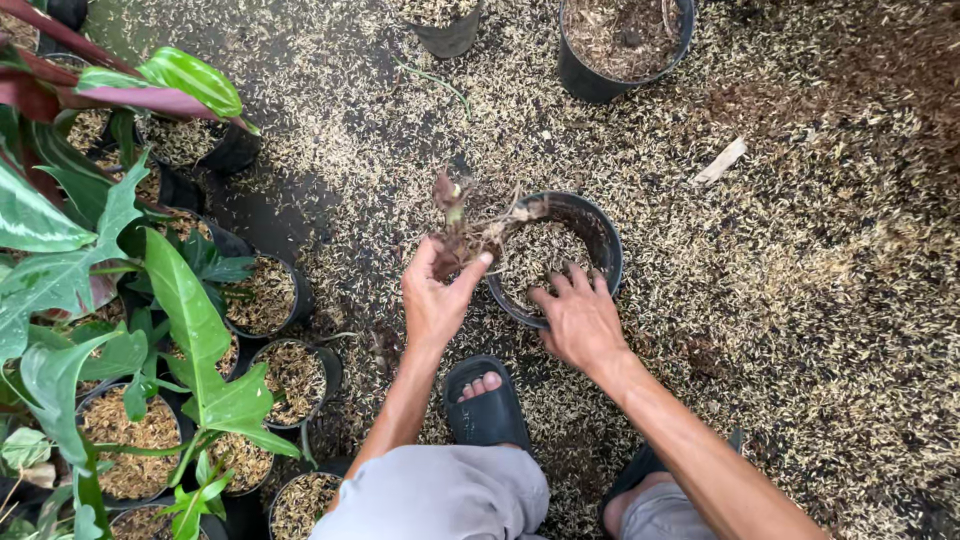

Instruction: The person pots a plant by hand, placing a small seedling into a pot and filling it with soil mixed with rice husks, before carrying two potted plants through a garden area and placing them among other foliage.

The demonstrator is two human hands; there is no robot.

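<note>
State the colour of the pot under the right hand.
Black: the pot is a black plastic one holding pale husks, under the right hand. The head view shows it.

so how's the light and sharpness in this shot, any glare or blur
Head view: soft, even daylight with only faint shadows under the left hand and right hand; no glare on the black pot; the small plant and husk-strewn ground are sharp, while the green leaves at the left edge look slightly soft; wide-angle stretch shows toward the corners.
</note>
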